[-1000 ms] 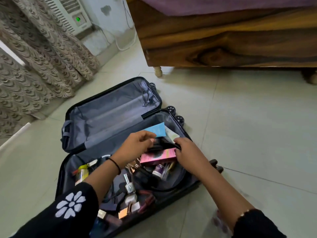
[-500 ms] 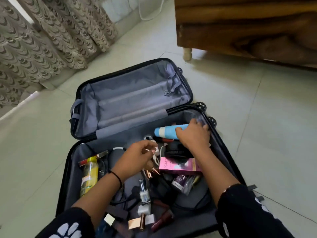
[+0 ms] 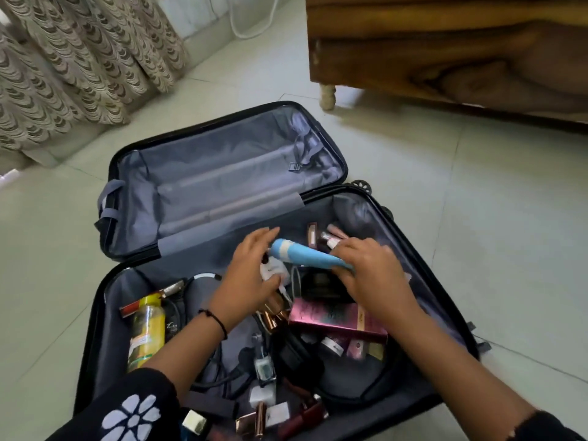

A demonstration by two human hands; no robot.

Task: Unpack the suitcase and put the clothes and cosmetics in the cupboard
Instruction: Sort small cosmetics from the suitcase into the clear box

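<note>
A black suitcase (image 3: 410, 237) lies open on the floor, its far half bare grey lining, its near half full of cosmetics. My right hand (image 3: 369, 268) grips the flat end of a blue tube (image 3: 302, 253) and holds it over the case. My left hand (image 3: 251, 275) is just left of the tube's cap, fingers spread, with a small white bottle (image 3: 270, 272) against its palm and thumb. Below the hands lie a pink box (image 3: 337, 316), a yellow-capped jar (image 3: 146, 329), a nail polish bottle (image 3: 262, 364) and several lipsticks (image 3: 318, 237).
A wooden bed frame (image 3: 445, 52) with a turned leg (image 3: 327, 96) stands on the tiled floor at the upper right. Patterned curtains (image 3: 79, 58) hang at the upper left. A white cable (image 3: 254, 30) runs along the wall. No cupboard is in view.
My right hand has lifted the blue tube and drawn it toward the middle of the case. My left hand has risen to meet the tube's cap end. The camera has tilted further down.
</note>
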